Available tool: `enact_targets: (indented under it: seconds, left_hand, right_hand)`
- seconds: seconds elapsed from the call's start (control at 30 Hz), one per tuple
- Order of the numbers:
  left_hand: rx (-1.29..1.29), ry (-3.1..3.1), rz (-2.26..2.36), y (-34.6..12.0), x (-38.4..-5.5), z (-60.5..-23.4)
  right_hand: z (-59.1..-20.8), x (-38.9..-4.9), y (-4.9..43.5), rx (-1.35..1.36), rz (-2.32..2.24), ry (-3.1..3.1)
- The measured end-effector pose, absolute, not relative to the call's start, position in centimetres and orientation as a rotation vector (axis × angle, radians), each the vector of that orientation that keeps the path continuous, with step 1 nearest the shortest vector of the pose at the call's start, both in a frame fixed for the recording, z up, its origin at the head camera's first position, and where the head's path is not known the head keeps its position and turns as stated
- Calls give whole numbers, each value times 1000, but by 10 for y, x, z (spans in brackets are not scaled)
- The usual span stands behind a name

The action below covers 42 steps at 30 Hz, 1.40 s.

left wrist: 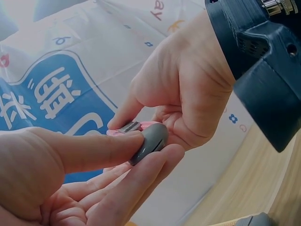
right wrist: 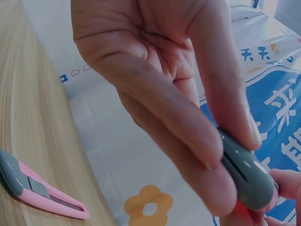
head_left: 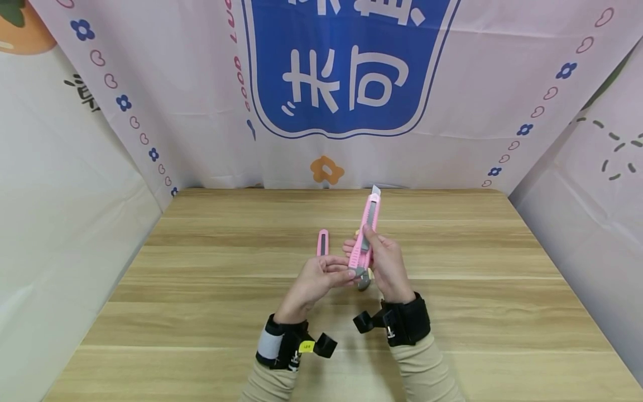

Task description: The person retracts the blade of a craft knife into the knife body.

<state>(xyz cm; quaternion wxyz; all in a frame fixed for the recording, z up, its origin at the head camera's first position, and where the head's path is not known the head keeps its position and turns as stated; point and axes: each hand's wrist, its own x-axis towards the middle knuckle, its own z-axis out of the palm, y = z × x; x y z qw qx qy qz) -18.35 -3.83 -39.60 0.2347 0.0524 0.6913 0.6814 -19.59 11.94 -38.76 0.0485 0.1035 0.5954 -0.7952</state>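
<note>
A pink utility knife (head_left: 369, 226) stands tilted above the table, its blade tip showing at the top. My right hand (head_left: 389, 262) grips its body, thumb along the grey slider. My left hand (head_left: 321, 279) pinches the rounded grey end (left wrist: 149, 143) between thumb and fingers. Behind the hands a second pink utility knife (right wrist: 49, 195) with a grey end lies on the table. Below the held knife, a grey rounded end (head_left: 364, 282) with bits of yellow beside it shows; the right hand hides most of this piece.
The wooden table (head_left: 201, 301) reaches back to a white cloth backdrop (head_left: 201, 139) with a blue printed sign. More printed cloth hangs on both sides. Black camera straps (head_left: 408, 321) circle both wrists.
</note>
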Motion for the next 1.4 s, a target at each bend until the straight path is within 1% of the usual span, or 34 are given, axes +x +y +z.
enact_targets:
  seconds: [0.57, 0.87, 1.1, 1.4]
  left_hand:
    - [164, 1877, 1881, -38, -184, -396]
    - [157, 1872, 1872, -37, -183, -395]
    - [207, 1878, 1875, -36, -184, -396]
    - [174, 1858, 1881, -37, -184, -396]
  right_hand:
    - [-388, -195, 117, 286, -2499, 1844]
    - [-388, -195, 119, 287, -2440, 1877]
    - [-388, -195, 120, 261, -2448, 1872]
    - [-388, -194, 120, 261, -2444, 1874]
